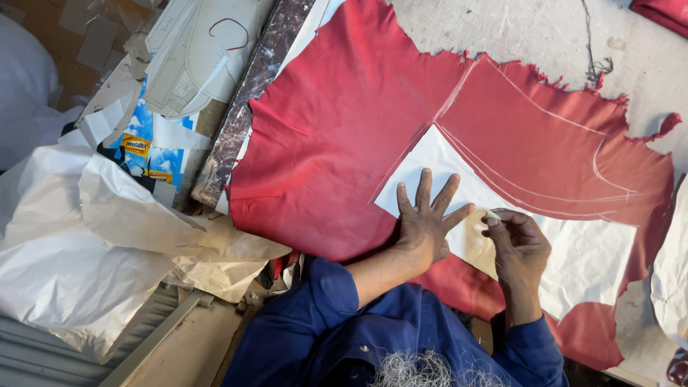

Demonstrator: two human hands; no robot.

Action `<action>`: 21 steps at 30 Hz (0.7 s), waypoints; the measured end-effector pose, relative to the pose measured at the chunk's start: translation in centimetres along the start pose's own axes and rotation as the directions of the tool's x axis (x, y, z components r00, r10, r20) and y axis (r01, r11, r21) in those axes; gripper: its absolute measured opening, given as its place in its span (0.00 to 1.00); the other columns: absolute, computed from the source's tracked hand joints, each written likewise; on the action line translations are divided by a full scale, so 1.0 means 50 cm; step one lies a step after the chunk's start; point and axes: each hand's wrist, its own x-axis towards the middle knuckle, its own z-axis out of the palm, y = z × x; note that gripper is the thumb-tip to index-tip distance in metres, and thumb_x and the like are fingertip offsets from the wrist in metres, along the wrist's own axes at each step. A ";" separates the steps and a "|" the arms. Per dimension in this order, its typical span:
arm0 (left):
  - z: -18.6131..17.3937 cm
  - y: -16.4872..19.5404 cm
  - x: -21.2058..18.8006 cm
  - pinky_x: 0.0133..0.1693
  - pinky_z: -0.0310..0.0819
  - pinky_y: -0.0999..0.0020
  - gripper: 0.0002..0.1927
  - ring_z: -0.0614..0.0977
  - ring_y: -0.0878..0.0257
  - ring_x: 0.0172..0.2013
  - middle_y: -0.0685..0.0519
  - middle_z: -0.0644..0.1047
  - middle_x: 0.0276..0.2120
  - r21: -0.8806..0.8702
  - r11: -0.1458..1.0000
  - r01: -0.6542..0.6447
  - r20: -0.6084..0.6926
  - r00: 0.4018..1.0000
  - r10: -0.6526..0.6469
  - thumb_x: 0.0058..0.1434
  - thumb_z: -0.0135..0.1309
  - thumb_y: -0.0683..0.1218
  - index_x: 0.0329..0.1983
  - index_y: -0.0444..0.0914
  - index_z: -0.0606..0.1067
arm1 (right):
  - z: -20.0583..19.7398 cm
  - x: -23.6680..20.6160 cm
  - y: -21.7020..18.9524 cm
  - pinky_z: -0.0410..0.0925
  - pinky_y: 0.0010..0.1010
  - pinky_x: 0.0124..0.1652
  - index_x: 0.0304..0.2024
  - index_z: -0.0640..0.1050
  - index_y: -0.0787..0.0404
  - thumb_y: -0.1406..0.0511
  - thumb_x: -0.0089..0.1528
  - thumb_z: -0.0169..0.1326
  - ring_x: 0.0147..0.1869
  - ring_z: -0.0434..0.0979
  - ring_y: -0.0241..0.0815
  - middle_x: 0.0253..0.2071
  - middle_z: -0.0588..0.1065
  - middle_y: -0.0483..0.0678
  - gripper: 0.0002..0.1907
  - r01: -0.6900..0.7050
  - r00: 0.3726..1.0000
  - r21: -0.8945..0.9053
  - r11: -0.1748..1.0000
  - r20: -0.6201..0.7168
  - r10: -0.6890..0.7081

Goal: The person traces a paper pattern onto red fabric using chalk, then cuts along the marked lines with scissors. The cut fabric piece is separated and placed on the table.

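Observation:
A large red leather hide [344,136] lies spread on the worktable, with pale chalk lines drawn across its right half. A white paper pattern [573,251] rests on the hide. My left hand [426,218] presses flat on the pattern's left end, fingers spread. My right hand [517,247] pinches a small white piece of chalk [493,214] at the pattern's upper edge, just right of my left thumb. Blue sleeves cover both forearms.
Crumpled white and brown paper [93,244] is piled at the left. Cardboard pattern pieces [193,57] and a blue printed box [147,147] lie at the upper left beside a dark marbled slab edge [244,100]. Bare grey tabletop [545,32] shows above the hide.

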 end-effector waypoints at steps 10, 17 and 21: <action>0.019 -0.010 -0.008 0.59 0.30 0.14 0.47 0.27 0.28 0.72 0.48 0.30 0.78 -0.031 0.999 -0.030 -0.140 0.990 0.025 0.56 0.54 0.63 0.77 0.67 0.47 | 0.022 0.026 0.014 0.77 0.28 0.43 0.47 0.77 0.70 0.71 0.65 0.59 0.41 0.81 0.35 0.40 0.78 0.48 0.09 -0.059 0.998 0.013 0.998 -0.038 0.060; 0.016 -0.005 -0.006 0.60 0.30 0.13 0.48 0.30 0.27 0.72 0.44 0.45 0.77 -0.067 0.996 -0.053 -0.135 0.990 0.044 0.54 0.54 0.64 0.77 0.62 0.50 | 0.211 0.194 -0.069 0.79 0.26 0.39 0.41 0.79 0.71 0.73 0.63 0.56 0.35 0.85 0.37 0.33 0.82 0.51 0.06 -0.216 0.967 0.170 0.961 0.170 0.188; 0.017 -0.005 -0.006 0.59 0.33 0.14 0.48 0.31 0.26 0.71 0.44 0.44 0.78 0.067 0.997 -0.023 -0.142 0.989 0.032 0.56 0.52 0.64 0.79 0.55 0.49 | 0.267 0.224 -0.112 0.77 0.26 0.32 0.36 0.80 0.71 0.74 0.63 0.57 0.30 0.83 0.37 0.28 0.79 0.51 0.03 -0.214 0.972 0.026 0.977 0.107 0.210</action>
